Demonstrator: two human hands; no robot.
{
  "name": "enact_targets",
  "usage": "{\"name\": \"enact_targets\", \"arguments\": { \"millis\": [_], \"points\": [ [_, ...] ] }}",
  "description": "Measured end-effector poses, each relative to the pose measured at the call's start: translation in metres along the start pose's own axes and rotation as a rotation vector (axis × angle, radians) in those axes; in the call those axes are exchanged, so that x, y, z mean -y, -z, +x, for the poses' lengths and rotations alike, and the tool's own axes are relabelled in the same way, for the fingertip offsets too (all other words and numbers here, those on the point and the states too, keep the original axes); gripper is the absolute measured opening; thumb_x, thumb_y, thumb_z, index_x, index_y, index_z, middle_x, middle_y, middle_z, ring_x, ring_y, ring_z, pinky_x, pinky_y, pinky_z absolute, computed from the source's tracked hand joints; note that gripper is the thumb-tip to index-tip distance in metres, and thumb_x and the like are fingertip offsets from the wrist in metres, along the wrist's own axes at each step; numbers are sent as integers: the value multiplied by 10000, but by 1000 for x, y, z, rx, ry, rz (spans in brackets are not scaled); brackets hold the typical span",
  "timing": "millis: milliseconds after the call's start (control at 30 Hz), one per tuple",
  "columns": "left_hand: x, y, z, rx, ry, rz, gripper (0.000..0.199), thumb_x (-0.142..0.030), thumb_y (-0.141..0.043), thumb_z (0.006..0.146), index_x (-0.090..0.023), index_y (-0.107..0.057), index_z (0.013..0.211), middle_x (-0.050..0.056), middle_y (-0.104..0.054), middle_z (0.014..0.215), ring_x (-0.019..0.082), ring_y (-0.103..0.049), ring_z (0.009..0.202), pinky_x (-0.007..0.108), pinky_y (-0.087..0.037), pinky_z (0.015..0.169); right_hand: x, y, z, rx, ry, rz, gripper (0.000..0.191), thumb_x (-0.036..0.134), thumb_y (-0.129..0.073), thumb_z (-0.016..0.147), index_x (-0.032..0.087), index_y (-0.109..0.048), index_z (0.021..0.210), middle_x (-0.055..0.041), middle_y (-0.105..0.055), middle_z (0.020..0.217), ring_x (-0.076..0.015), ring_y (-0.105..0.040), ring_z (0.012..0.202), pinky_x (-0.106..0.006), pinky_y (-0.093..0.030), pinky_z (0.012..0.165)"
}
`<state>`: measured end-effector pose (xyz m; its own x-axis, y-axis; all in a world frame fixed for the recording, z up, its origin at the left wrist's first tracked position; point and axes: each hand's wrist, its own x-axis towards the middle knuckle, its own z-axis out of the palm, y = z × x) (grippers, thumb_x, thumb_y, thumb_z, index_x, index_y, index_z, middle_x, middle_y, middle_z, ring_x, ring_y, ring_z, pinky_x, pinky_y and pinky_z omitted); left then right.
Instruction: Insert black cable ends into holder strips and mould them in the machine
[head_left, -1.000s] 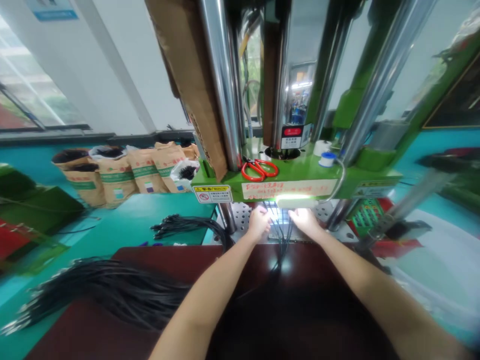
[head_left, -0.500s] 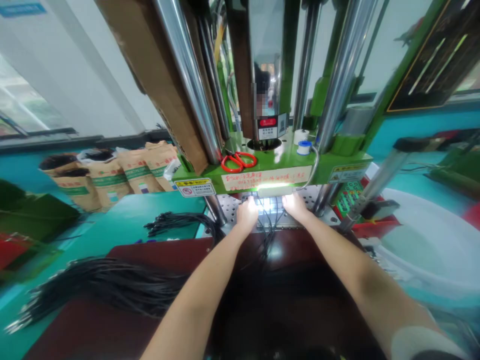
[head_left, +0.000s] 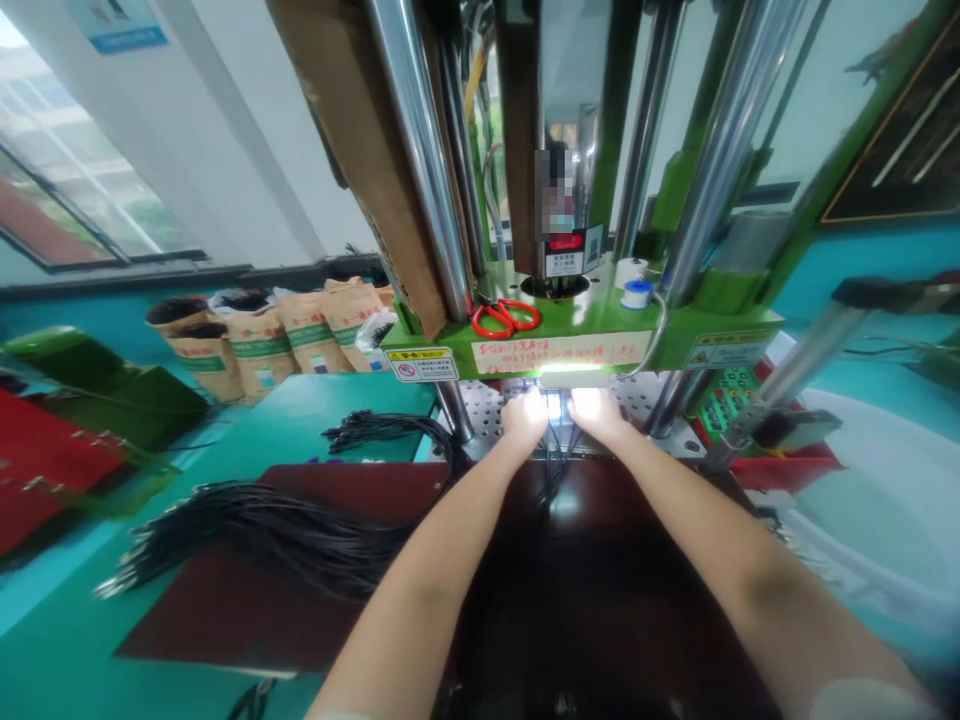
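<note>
Under the lamp of the green press [head_left: 450, 350], my left hand [head_left: 524, 415] and my right hand [head_left: 596, 410] are at the two sides of a brightly lit metal mould [head_left: 554, 406]. The fingers of both are curled; glare and small size hide what they grip, if anything. Thin black cables [head_left: 555, 465] run from the mould toward me between my wrists, over the dark red board [head_left: 562, 520]. To the left, a large bundle of black cables [head_left: 292, 535] lies on the board, and a smaller bundle [head_left: 382, 425] is on the green table [head_left: 300, 410].
Red-handled scissors [head_left: 506, 318] and a blue-and-white spool [head_left: 637, 293] rest on the press plate. Steel columns [head_left: 427, 150] stand on both sides. Paper sacks [head_left: 262, 345] line the back left. At right are a button panel [head_left: 731, 400] and a white tub [head_left: 885, 480].
The camera view has turned left, so the scene sits further right. My hands have come slightly closer together at the mould, and my left hand looks more closed.
</note>
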<state>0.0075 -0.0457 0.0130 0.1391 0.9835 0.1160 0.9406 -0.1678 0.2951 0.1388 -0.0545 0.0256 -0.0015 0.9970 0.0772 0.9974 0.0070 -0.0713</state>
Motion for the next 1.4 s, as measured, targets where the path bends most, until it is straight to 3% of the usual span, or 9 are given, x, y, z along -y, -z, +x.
{"name": "enact_targets", "arguments": {
  "millis": [300,467,600,767,1067,1200,1400],
  "points": [
    [0,-4,10,-41,-16,0,275,-182,-397,824,-119,-628,958,125,-651,903,224,-593,925,299,-456,781,-1,-1,4,-35,-13,-27,310,192,-395,827,120,-646,994,-164,-652,1019,-274,-612,932,-332,-457,757],
    [-11,2,0,-80,-51,7,309,-209,-358,861,-139,-586,1058,119,-603,1073,227,-540,1034,317,-455,827,8,5,3,-57,27,-2,347,248,-336,896,136,-632,1038,-144,-634,1087,-243,-581,1010,-327,-427,848],
    [-23,6,-8,-17,-132,12,262,-161,-398,837,-116,-615,976,114,-642,956,215,-578,951,310,-474,784,15,3,5,-29,38,26,292,219,-374,888,142,-645,962,-122,-659,1028,-206,-611,947,-280,-451,781],
    [-28,2,-1,14,-128,13,286,-147,-363,862,-87,-641,894,131,-655,892,204,-599,911,300,-476,778,14,-5,11,-32,21,31,270,192,-383,883,119,-636,943,-129,-667,965,-193,-629,846,-291,-465,717],
    [-23,-15,7,-49,-152,-12,322,-187,-344,878,-97,-647,939,126,-653,898,216,-599,909,306,-471,785,11,-13,22,-137,92,7,320,205,-357,878,107,-661,872,-160,-669,877,-251,-605,843,-341,-439,740],
    [-20,-11,13,-120,-175,-22,325,-182,-357,870,-109,-606,1066,132,-620,1041,234,-549,1013,338,-441,861,1,-16,19,-189,158,-2,381,203,-291,898,109,-661,910,-158,-667,885,-255,-595,856,-354,-421,765],
    [8,-7,15,-169,-348,-31,362,-352,-408,870,-141,-574,1112,108,-588,1135,229,-494,1091,366,-374,956,-25,-20,7,-196,326,-3,414,353,-287,925,138,-610,1068,-135,-651,1019,-251,-571,971,-350,-370,870]
  ]
}}
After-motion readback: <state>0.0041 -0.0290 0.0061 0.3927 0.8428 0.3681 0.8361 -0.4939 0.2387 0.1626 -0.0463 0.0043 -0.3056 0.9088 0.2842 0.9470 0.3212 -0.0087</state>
